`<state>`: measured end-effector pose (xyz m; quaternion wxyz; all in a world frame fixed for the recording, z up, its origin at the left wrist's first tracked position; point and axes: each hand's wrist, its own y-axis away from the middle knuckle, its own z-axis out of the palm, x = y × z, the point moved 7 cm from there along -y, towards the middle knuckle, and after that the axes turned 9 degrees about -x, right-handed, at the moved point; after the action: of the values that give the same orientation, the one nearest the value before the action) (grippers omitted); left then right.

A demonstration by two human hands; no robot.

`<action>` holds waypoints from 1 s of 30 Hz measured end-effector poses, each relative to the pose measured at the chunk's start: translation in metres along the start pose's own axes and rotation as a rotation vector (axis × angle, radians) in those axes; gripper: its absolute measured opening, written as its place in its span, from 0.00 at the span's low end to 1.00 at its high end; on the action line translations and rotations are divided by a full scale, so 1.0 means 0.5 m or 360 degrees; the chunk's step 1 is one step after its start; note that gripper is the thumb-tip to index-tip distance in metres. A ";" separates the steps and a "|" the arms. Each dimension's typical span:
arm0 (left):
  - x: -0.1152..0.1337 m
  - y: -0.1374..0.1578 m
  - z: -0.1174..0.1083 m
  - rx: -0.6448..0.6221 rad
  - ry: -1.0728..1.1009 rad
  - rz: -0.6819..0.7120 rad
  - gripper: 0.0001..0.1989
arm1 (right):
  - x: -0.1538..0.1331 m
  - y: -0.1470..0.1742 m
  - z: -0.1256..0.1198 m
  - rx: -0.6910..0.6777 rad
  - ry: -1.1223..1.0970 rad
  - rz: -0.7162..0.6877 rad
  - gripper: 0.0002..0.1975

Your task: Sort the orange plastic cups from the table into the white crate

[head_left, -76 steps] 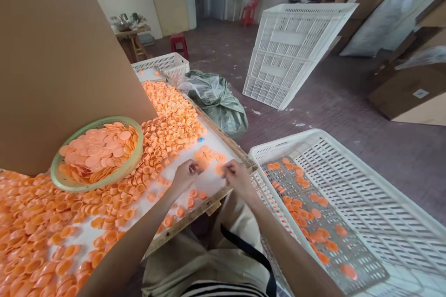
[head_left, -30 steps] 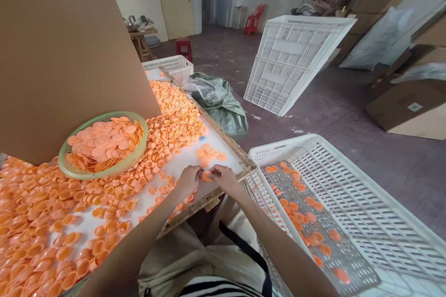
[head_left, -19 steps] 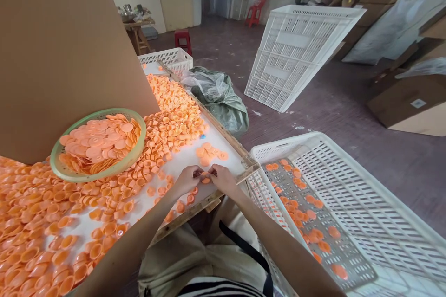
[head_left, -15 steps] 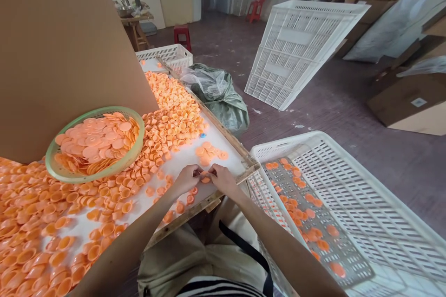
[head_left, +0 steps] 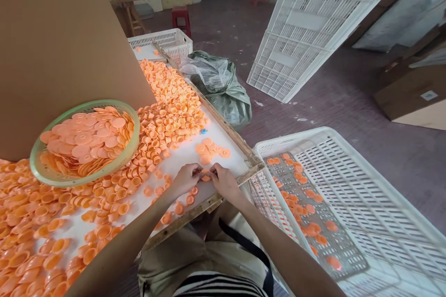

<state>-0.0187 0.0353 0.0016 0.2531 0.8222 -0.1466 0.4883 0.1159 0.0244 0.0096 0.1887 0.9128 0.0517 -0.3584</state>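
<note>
Between my two hands, just above the table's front corner, is a small orange plastic piece (head_left: 206, 177). My left hand (head_left: 189, 177) pinches it from one side and my right hand (head_left: 223, 180) from the other; the fingers partly cover it. Beyond my hands lies a small group of flat orange discs (head_left: 212, 150) on the white tabletop (head_left: 176, 163). A few orange cups (head_left: 179, 207) sit near my left wrist. Farther left, a heap of orange cups (head_left: 167, 116) covers the table. A green-rimmed basket (head_left: 136, 141) full of orange discs rests on the heap.
To my right stands a white slatted crate (head_left: 365, 174) with orange pieces scattered inside. A wooden strip (head_left: 223, 125) edges the table. Beyond it are a green sack (head_left: 226, 95) and tall white crates (head_left: 306, 32). A cardboard sheet (head_left: 69, 55) rises at left.
The view has tilted down and shifted slightly, so the background sits higher. My hands keep the same pinch on the orange piece, with barely any finger movement.
</note>
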 end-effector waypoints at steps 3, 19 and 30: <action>-0.003 -0.002 0.000 0.0015 -0.0001 0.0011 0.11 | 0.007 -0.004 0.003 0.0006 0.0002 0.0000 0.08; -0.006 -0.031 0.005 -0.0070 0.0005 -0.0365 0.05 | 0.004 -0.050 0.003 -0.0626 -0.0191 0.0392 0.03; -0.013 -0.035 0.008 -0.0099 0.0165 -0.0425 0.03 | 0.002 -0.037 0.006 -0.0574 -0.0329 0.0396 0.04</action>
<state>-0.0106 0.0475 -0.0105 0.3483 0.7999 -0.0378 0.4873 0.1107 0.0400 0.0010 0.3957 0.8222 -0.0176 -0.4088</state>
